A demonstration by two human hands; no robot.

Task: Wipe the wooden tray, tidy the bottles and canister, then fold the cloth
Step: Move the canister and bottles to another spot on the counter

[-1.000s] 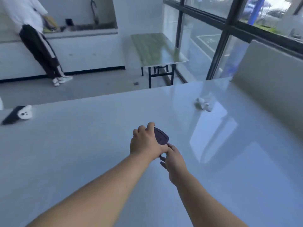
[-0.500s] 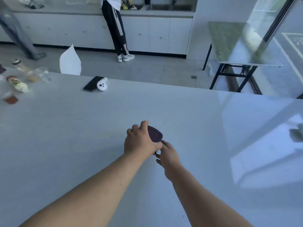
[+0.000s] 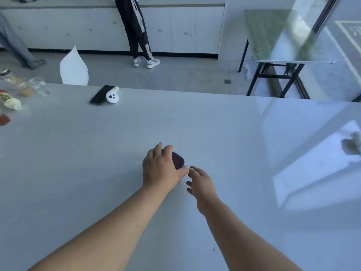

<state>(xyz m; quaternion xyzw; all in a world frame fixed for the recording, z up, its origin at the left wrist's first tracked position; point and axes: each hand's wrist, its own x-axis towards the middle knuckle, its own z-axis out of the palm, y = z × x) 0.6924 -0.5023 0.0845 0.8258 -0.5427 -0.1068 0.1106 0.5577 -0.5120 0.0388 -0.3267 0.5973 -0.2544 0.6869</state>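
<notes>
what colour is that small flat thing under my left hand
Dark purple, almost black; the small flat object shows in the head view.

kitchen-like room — white counter [image 3: 214,124] | cabinets [image 3: 185,30] | folding table [image 3: 273,36]

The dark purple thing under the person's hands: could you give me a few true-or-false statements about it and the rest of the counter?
1. The left hand covers the dark purple object. True.
2. The right hand is lifting the black phone. False: the phone lies at the far edge beside a white controller.
3. Bottles lie at the counter's far left. True.
4. A crumpled white cloth sits between the hands. False: it is at the right edge.
</notes>
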